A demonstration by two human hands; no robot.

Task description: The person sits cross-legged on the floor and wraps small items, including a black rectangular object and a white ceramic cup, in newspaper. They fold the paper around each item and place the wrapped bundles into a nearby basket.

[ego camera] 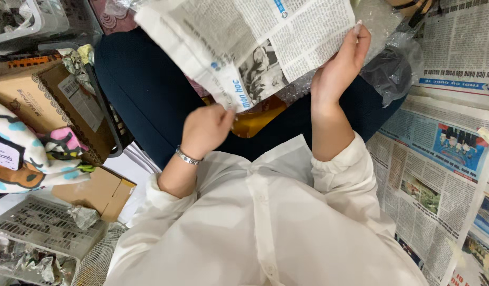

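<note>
I sit cross-legged on the floor in a white shirt and dark trousers, looking down at my lap. A sheet of newspaper (249,42) is held above my knees. My left hand (206,130), with a silver bracelet on the wrist, pinches its lower edge near the middle. My right hand (339,66) is raised with fingers extended along the sheet's right edge, gripping it. Below the paper an amber-coloured object (255,119) lies in my lap, mostly hidden. Clear bubble wrap (379,21) lies behind the paper on the right.
Newspaper sheets (440,159) cover the floor on the right. A dark bundle in clear plastic (390,71) sits by my right knee. Cardboard boxes (48,98), a patterned cloth (27,153) and white plastic baskets (38,228) crowd the left.
</note>
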